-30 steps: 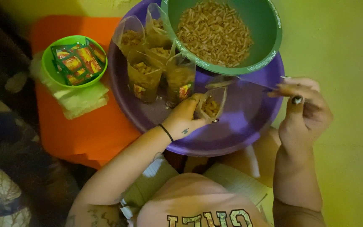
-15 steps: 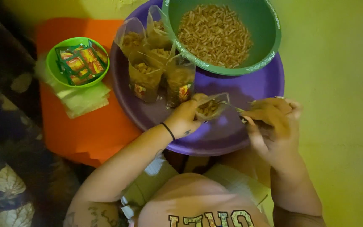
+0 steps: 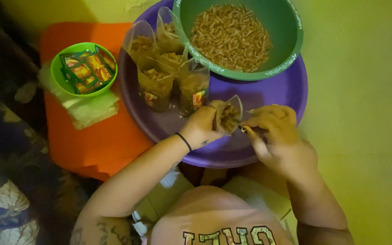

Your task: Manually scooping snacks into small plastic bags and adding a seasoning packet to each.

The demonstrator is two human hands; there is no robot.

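Observation:
My left hand [image 3: 202, 124] grips a small clear plastic bag [image 3: 228, 115] partly filled with tan snack sticks, held over the purple tray [image 3: 268, 93]. My right hand [image 3: 275, 131] pinches the same bag's open top from the right, fingers closed on the plastic. Just behind, several filled clear bags [image 3: 166, 75] stand upright on the tray. A green bowl [image 3: 291, 41] heaped with loose snack sticks sits at the tray's far side.
A small bright green bowl [image 3: 59, 68] holds several red and green sachets, resting on a stack of clear plastic bags [image 3: 87, 109] on an orange mat [image 3: 91, 140]. Dark floral fabric [image 3: 5, 199] lies at the left. Yellow-green floor [image 3: 368, 113] spreads to the right.
My right hand came in from the right, where it was raised apart, and now closes on the bag's top. My left hand kept holding the bag and turned it more upright.

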